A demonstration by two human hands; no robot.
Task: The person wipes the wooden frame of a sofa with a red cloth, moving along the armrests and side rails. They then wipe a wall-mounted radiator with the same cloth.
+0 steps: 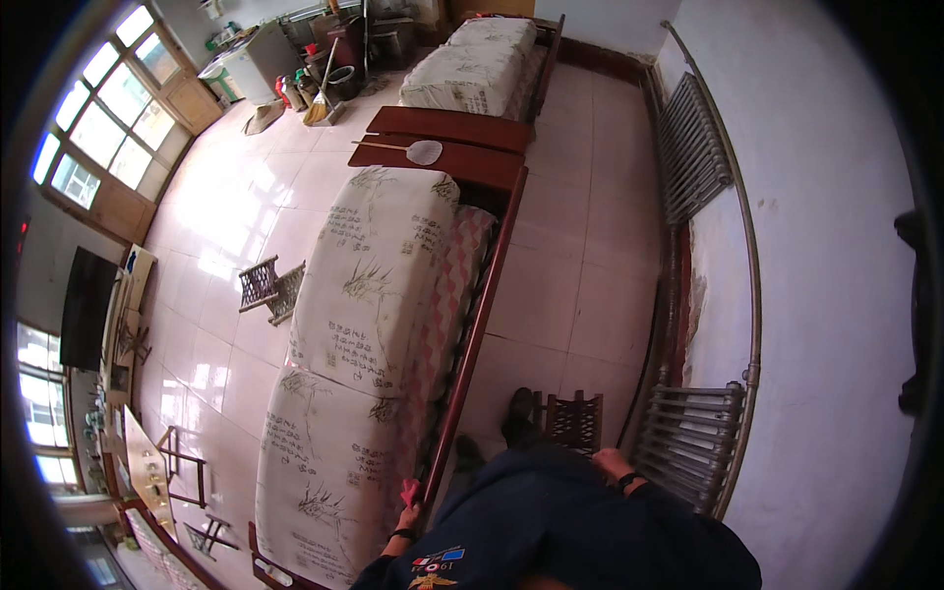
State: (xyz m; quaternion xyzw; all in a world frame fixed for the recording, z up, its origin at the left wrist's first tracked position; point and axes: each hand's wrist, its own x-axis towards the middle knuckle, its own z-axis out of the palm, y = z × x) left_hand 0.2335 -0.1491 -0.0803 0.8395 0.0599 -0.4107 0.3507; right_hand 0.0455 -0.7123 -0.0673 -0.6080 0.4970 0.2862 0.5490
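Observation:
A crumpled pink-red cloth (411, 492) is in my left hand (411, 515), beside the wooden back rail (487, 317) of a long sofa. The cloth lies against that rail, near the sofa's end. Pale covers (369, 287) printed with bamboo and writing lie over the sofa cushions, and a red-and-white patterned fabric (451, 295) shows behind them. My right hand (612, 464) hangs low on the other side, its fingers curled, close to a small folding stool with a woven seat (574, 422). Whether it touches the stool or holds anything is unclear.
Cast-iron radiators (689, 442) and a pipe (748, 295) run along the right wall. A wooden side table (442, 151) bearing a hand fan (425, 153) joins another covered sofa (472, 70). Folding stools (273, 287) stand on the tiled floor (243, 317); a broom (317, 110) is farther back.

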